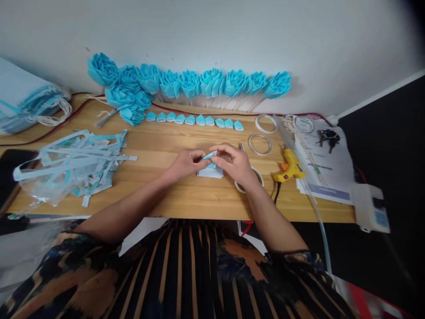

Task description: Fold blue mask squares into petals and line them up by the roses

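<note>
Both hands meet over the middle of the wooden table. Between the fingertips of my left hand and my right hand is a small blue-and-white folded piece of fabric, pinched from either side. Beneath it lies a stack of white and pale blue pieces, partly covered by my fingers. Beyond my hands runs a row of several folded blue petals. By my right wrist is a roll of tape, partly hidden by the arm, and a metal tip, perhaps of scissors, shows behind that hand.
Blue fabric flowers on sticks lean along the wall. A heap of cut strips lies left, near packed blue material. Right are tape rolls, a yellow glue gun with a cord, papers, keys and a white device.
</note>
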{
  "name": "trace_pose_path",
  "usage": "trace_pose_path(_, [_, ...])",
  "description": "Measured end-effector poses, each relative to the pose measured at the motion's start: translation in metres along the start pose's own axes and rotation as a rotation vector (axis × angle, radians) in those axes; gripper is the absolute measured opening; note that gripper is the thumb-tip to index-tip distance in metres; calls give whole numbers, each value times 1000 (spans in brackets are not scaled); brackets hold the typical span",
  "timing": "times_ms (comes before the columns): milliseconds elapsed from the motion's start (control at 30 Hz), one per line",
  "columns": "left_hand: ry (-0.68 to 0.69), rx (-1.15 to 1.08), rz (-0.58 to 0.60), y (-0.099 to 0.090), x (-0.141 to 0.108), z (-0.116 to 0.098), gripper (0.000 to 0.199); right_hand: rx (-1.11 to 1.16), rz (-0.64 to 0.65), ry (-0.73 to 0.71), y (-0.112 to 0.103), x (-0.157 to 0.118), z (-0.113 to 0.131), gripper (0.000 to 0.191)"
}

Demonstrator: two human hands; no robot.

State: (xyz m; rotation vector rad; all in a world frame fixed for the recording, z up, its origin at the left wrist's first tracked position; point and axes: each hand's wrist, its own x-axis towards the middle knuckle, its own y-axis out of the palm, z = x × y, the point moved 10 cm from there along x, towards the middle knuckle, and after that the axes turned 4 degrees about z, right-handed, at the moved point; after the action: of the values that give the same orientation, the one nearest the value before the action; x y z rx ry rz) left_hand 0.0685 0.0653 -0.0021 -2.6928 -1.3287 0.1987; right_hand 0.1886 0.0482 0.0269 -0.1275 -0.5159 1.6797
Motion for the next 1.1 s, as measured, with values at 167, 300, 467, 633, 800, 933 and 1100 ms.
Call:
trace_pose_path(167, [77, 182, -11, 1, -1, -8, 29, -183, -40, -122, 0, 0, 16, 3])
trace_pose_path(300, [66, 135, -8, 0, 0, -4, 29, -328, -64, -291, 3, -4, 32, 8])
trace_pose_path(467, [-13, -41, 21, 1, 1, 3, 30, -382, -44, -374, 5, -6, 39, 11])
trace_pose_path(633, [-72, -171, 34, 1, 1, 6, 33, -396, -20, -397, 5, -7, 36, 22])
trace_pose_path(800, [-79, -231, 10, -1, 1, 8, 34, -398, -46, -490, 4, -10, 41, 29])
trace_pose_path(933, [-80, -253, 15, 0, 1, 10, 36, -389, -56, -497, 3, -10, 42, 31])
trace_pose_path(1100, [-78, -233, 12, -1, 1, 10, 37, -405, -50, -438, 3, -8, 37, 31])
